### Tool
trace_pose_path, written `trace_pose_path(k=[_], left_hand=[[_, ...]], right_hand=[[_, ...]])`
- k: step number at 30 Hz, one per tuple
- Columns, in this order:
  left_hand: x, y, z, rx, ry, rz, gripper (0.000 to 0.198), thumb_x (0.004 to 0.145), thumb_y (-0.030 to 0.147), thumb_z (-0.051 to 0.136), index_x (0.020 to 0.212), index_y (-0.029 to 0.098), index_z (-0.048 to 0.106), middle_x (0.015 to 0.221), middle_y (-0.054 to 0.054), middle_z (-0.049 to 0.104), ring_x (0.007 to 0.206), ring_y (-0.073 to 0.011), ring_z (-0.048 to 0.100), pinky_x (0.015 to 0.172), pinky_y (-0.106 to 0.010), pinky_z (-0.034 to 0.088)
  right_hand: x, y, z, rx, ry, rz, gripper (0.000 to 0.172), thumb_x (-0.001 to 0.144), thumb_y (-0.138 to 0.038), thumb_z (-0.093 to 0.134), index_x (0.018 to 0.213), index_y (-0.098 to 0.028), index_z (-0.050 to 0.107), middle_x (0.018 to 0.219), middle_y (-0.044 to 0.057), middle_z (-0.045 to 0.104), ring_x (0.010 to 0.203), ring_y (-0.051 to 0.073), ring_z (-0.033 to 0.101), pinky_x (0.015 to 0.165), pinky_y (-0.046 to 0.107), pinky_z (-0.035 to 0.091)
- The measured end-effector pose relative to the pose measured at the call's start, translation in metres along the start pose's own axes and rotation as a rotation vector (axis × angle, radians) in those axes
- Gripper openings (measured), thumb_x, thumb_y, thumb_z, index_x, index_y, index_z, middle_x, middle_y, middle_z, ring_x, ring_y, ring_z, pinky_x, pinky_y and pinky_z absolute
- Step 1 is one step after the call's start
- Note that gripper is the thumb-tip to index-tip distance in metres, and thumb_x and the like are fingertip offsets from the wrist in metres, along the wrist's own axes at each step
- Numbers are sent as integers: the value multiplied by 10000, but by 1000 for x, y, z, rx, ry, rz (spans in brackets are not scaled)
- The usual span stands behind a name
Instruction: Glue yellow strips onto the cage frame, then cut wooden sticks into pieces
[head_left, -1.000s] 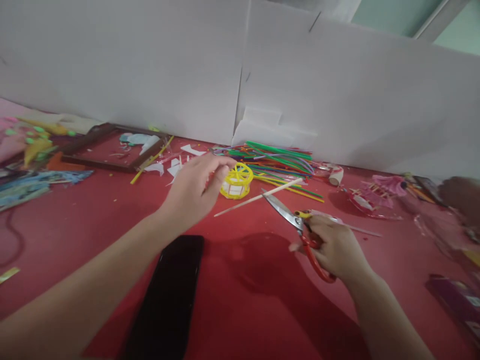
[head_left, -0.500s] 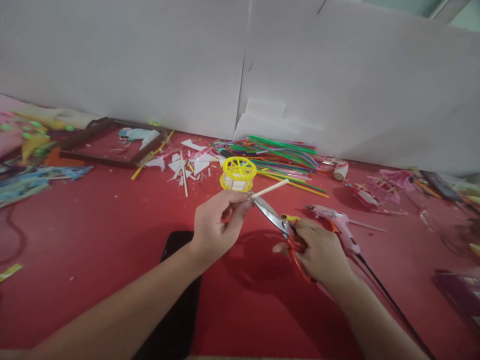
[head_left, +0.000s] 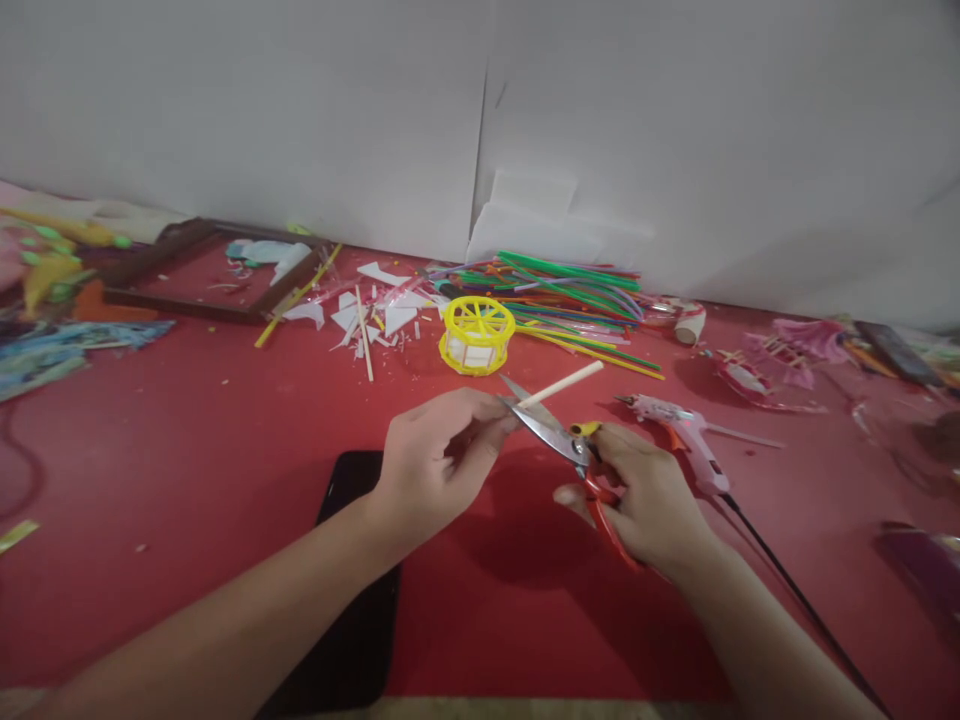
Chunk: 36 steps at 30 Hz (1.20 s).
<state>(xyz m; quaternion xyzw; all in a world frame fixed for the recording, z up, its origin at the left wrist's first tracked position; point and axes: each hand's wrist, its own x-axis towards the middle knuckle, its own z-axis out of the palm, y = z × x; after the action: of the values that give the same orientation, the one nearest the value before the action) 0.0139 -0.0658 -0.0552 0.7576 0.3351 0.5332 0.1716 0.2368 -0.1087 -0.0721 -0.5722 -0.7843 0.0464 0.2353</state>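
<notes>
Behind everything: white foam boards (head_left: 300, 120), upright along far edge of red tabletop (head_left: 187, 430). Far left on it: brown frame (head_left: 191, 268) lying flat, w/ paper bits inside. Near edge, under L forearm: black phone (head_left: 352, 590), screen dark, partly hidden by arm. At foot of boards, centre: heap of coloured straws (head_left: 570, 290), green, yellow, purple etc., lying roughly side by side. L hand (head_left: 435, 460) at centre, raised over table, fingers curled in, thumb + forefinger pinched shut on near end of stick. R hand (head_left: 649, 500) just right of it, fingers through red handles and closed round them, gripping scissors firmly. Just right of R hand, flat on table: pink glue gun (head_left: 686, 440), nozzle pointing left, black cord trailing toward near right corner. Scissors (head_left: 551, 432) pointing left and away, toward L fingertips, blades parted a little, tips right by stick's held end; can't tell if metal touches wood. Beyond both hands, in front of straws: yellow wheel (head_left: 476, 335), small spoked drum, standing on table, apart from hands. Stick (head_left: 566, 382): thin, pale wood, held in air between L hand and scissor blades, free end slanting up to right. Left of wheel: white paper scraps (head_left: 375, 315), scattered.
</notes>
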Motion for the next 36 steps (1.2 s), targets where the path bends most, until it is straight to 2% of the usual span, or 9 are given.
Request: trace_pose_path(k=[6, 10, 14, 16, 20, 23, 30, 36], left_hand=[[-1, 4, 1, 31, -3, 77, 84, 839, 130, 619, 803, 201, 592, 707, 13, 705, 539, -77, 606, 490, -164, 479], [-2, 1, 2, 38, -11, 56, 62, 848, 146, 610, 829, 205, 604, 708, 12, 709, 530, -80, 600, 493, -175, 474], [-3, -2, 5, 61, 1, 53, 49, 841, 165, 616, 808, 200, 606, 632, 25, 673, 466, -75, 545, 429, -177, 422], [-4, -3, 6, 48, 4, 56, 53, 840, 159, 614, 803, 196, 603, 644, 20, 677, 485, -77, 559, 447, -173, 435], [-4, 0, 7, 20, 13, 41, 50, 835, 148, 618, 798, 177, 604, 677, 2, 687, 534, -81, 600, 493, -161, 466], [-4, 1, 7, 20, 22, 62, 46, 813, 114, 633, 795, 152, 614, 667, 2, 683, 532, -72, 600, 501, -144, 467], [-3, 0, 7, 3, 9, 55, 40, 831, 125, 620, 810, 159, 627, 701, -12, 713, 543, -82, 620, 497, -156, 484], [-3, 7, 3, -20, 11, 71, 68, 818, 89, 607, 814, 152, 633, 706, -8, 726, 554, -78, 642, 534, -137, 512]], right_hand=[[-1, -10, 0, 3, 12, -19, 443, 817, -641, 505, 722, -215, 433, 660, 2, 489, 551, 140, 450, 532, 271, 320], [-1, -16, 1, 54, -93, 38, 391, 820, -591, 513, 716, -226, 416, 604, -15, 479, 482, 127, 408, 502, 264, 294], [-1, -12, 5, 14, -119, 134, 239, 813, -390, 536, 708, -230, 392, 620, -3, 520, 489, 134, 448, 504, 260, 293], [-2, -9, 8, 6, -136, 160, 158, 776, -281, 531, 720, -229, 393, 638, 3, 546, 495, 137, 469, 504, 259, 294], [-4, -9, 9, 53, -181, 166, 81, 739, -217, 499, 779, -219, 428, 656, 14, 580, 511, 151, 519, 512, 256, 327], [-4, -10, 8, 85, -167, 149, 73, 721, -203, 485, 755, -218, 422, 609, 4, 558, 491, 146, 516, 500, 247, 334], [-3, -6, 12, 112, -71, 75, 107, 718, -210, 478, 694, -232, 376, 519, -44, 462, 404, 106, 402, 441, 224, 290], [-3, -8, 13, 31, 30, 17, 168, 720, -259, 501, 704, -237, 335, 574, -18, 493, 479, 130, 440, 468, 232, 301]])
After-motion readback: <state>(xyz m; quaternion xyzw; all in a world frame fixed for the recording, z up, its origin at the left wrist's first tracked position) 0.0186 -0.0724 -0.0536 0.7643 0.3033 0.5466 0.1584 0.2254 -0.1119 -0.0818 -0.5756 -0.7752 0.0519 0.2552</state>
